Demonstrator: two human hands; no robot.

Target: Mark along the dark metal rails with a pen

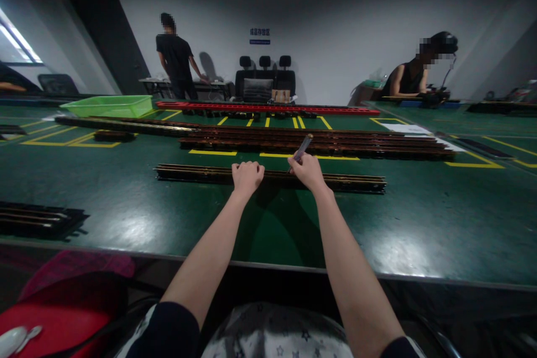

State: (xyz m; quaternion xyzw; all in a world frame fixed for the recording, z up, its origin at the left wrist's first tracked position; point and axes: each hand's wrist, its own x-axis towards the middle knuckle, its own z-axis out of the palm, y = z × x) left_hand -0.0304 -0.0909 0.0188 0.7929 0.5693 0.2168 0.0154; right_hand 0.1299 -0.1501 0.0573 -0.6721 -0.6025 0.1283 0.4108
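A long, narrow black rail (pixel 197 173) with brassy edges lies crosswise on the green table in front of me. My left hand (pixel 248 177) is closed over its middle, fingers curled round the far side. In my right hand (pixel 308 170) is a marker pen (pixel 302 147), gripped between thumb and fingers. The pen slants, its brownish end up and its lower end at the rail; whether the tip touches is too small to tell. Just beyond lies a bundle of similar long dark rails (pixel 319 142).
Yellow tape marks the green table (pixel 138 201). A green plastic basket (pixel 109 105) and a long red rail (pixel 268 107) stand farther back. More dark rails (pixel 37 221) lie at left. White papers (pixel 406 128) are at right. One person stands behind; another works at the right.
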